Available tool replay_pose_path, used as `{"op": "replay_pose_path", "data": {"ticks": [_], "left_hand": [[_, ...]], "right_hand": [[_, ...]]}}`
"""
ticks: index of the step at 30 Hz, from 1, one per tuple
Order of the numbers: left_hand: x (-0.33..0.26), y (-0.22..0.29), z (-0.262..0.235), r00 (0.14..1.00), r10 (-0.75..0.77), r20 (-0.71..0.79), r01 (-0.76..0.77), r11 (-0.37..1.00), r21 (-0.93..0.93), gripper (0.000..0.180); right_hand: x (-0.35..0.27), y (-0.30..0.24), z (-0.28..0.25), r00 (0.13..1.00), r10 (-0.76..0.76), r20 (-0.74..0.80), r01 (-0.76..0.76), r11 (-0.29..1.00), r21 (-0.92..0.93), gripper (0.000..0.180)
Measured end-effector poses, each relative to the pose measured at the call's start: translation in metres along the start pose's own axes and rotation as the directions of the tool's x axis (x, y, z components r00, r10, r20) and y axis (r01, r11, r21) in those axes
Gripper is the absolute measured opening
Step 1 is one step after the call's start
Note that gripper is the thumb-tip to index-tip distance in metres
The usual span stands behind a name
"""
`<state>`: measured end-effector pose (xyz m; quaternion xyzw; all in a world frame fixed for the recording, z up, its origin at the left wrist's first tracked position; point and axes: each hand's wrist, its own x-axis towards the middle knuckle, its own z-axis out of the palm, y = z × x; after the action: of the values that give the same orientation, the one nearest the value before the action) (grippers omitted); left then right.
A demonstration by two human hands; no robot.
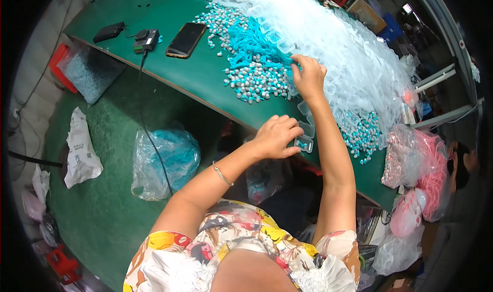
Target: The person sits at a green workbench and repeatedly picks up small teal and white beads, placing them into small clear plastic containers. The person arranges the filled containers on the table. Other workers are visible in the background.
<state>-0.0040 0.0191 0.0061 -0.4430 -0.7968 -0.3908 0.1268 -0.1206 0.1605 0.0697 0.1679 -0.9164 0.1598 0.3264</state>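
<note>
My left hand point(277, 137) is at the table's near edge, its thumb and fingers closing on the side of a small clear plastic box point(307, 131). Inside the box lies a small teal piece point(302, 145). My right hand point(309, 79) reaches over the table, thumb and forefinger pinched at the right edge of a pile of teal cords point(251, 43). Just what part lies between those fingertips is hard to see. Grey-and-teal beads point(257, 81) are heaped around the cords. A large mound of clear plastic boxes point(344, 61) spreads behind and to the right.
On the green table point(169, 81) lie a black phone point(186, 40), a small black device point(146, 40) with a cable, and a black case point(109, 31). More teal-and-grey pieces point(362, 135) sit at right, near bags of pink cords point(431, 174). A teal-filled bag point(167, 156) stands on the floor.
</note>
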Motion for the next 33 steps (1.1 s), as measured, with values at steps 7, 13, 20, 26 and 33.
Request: {"op": "replay_pose_path", "data": {"ticks": [7,13,20,26,33], "left_hand": [[0.006,-0.001,-0.003,1.000,0.011,0.023,-0.010,1.000,-0.024,0.040],[0.005,0.001,-0.006,0.998,-0.034,0.043,0.036,0.998,-0.046,0.043],[0.008,0.004,-0.008,0.994,-0.069,0.083,0.072,0.997,-0.034,0.044],[0.008,0.002,-0.006,0.995,-0.063,0.082,0.067,0.996,-0.051,0.046],[0.007,0.003,-0.006,0.996,-0.063,0.060,0.065,0.997,-0.043,0.044]], "right_hand": [[-0.071,-0.003,-0.081,0.921,0.316,0.228,-0.390,0.757,0.525,0.025],[-0.141,-0.002,-0.114,0.891,0.305,0.336,-0.439,0.768,0.466,0.016],[-0.152,-0.015,-0.116,0.889,0.252,0.382,-0.402,0.830,0.387,0.016],[-0.161,-0.010,-0.104,0.944,0.154,0.292,-0.237,0.932,0.274,0.017],[-0.164,-0.017,-0.113,0.964,0.141,0.226,-0.183,0.968,0.174,0.018]]}}
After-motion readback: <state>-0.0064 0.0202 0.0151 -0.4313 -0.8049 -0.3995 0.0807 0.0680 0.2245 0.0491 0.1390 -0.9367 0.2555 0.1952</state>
